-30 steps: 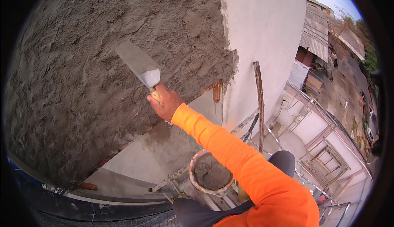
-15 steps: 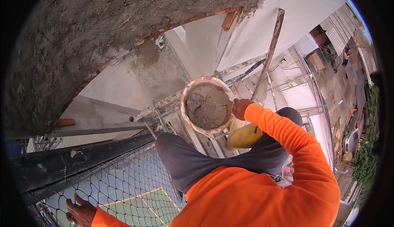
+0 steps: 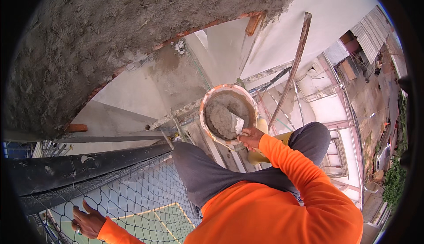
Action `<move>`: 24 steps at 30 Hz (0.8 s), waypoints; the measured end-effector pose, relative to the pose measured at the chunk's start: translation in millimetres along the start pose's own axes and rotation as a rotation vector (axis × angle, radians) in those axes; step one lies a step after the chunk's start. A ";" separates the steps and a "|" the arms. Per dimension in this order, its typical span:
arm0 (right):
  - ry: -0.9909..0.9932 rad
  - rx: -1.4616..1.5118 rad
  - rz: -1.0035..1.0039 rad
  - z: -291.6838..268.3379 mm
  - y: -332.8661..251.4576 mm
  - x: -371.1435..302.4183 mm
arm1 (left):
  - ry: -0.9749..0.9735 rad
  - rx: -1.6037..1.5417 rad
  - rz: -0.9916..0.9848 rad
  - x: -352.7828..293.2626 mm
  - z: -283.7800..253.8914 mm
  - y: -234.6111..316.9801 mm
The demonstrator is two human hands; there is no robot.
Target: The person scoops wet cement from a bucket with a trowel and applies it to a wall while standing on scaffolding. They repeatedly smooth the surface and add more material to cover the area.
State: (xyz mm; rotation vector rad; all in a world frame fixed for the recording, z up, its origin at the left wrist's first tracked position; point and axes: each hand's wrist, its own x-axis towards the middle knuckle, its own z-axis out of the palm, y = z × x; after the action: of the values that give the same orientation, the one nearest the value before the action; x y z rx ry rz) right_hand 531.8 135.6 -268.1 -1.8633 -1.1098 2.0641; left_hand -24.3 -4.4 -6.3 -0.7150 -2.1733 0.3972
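Observation:
My right hand (image 3: 251, 138) is closed round the handle of a trowel (image 3: 237, 123) at the near right rim of a round bucket (image 3: 204, 127). The trowel's pale blade reaches into wet grey mortar (image 3: 217, 111) inside the bucket, with a mound of it at the blade's front. Most of the handle is hidden by my fingers. Far to the lower left, my left hand (image 3: 88, 219) is at the black mesh netting (image 3: 132, 200), fingers apart, with a ring on one. Whether the fingertips hook through the mesh I cannot tell.
A mortar-coated wall (image 3: 132, 23) fills the upper left, edged with red brick. A wooden strip (image 3: 291, 67) leans at the right. Scaffold planks (image 3: 216, 149) lie under the bucket, beside a yellow boot (image 3: 258, 157). A black pipe (image 3: 88, 164) runs above the netting; the ground is far below.
My right hand has moved left and down along the bucket's rim, and the trowel blade now shows in the mortar. The view has shifted slightly. My left hand stays by the netting.

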 end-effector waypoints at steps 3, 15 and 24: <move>-0.005 0.093 -0.007 6.2 7.1 -22.1 | 0.010 -0.039 -0.015 0.7 -5.2 4.0; 0.024 0.964 -0.339 17.4 -65.2 -83.1 | 0.448 -0.241 0.226 -1.6 -10.0 -6.2; 1.111 1.087 -1.403 -15.5 -209.0 -54.0 | 0.493 -0.250 0.241 3.5 3.2 -8.6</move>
State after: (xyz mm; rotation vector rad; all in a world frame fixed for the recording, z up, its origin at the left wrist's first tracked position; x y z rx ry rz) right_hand 483.0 261.4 -99.0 -0.7883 -0.4206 0.3792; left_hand -31.7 -9.2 -2.0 -1.0926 -1.6881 0.0539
